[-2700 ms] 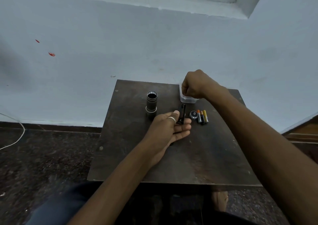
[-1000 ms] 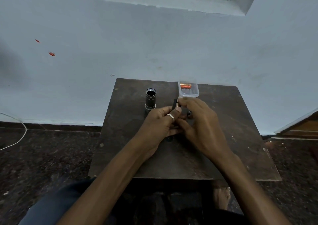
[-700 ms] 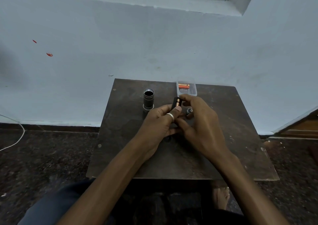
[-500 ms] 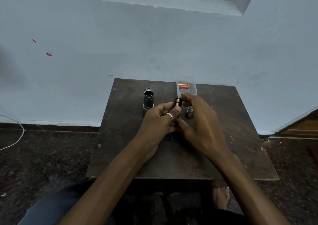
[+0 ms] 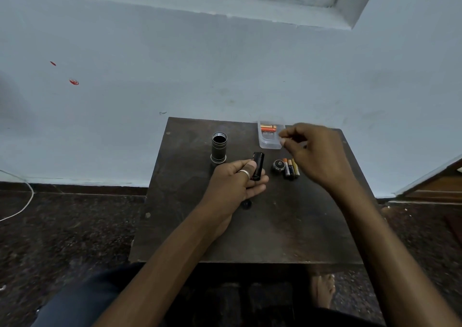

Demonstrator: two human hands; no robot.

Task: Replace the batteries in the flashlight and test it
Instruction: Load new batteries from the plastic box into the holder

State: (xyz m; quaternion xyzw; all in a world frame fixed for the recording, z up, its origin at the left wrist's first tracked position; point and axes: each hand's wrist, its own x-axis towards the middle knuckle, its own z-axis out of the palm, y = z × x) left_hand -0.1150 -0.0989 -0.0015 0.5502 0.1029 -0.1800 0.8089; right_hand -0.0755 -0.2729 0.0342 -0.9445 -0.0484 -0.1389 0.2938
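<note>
The flashlight body (image 5: 219, 147) stands upright on the small dark table (image 5: 287, 221), its open end up. My left hand (image 5: 237, 181) grips a black battery holder (image 5: 258, 166) between thumb and fingers, tilted up. My right hand (image 5: 310, 151) hovers by the clear plastic box (image 5: 270, 143), which has orange batteries (image 5: 268, 127) in it; the fingers are curled and blurred, with nothing seen in them. The flashlight's end cap (image 5: 278, 165) lies on the table beside three loose batteries (image 5: 290, 167).
The table stands against a pale blue wall (image 5: 225, 64). A small dark round piece (image 5: 246, 204) lies on the table under my left wrist. A white cable (image 5: 22, 201) runs over the dark floor at left. My foot (image 5: 322, 289) shows under the table.
My right hand has left the battery holder and moved up and right to the clear box. The loose batteries and end cap are uncovered. My left hand still grips the holder.
</note>
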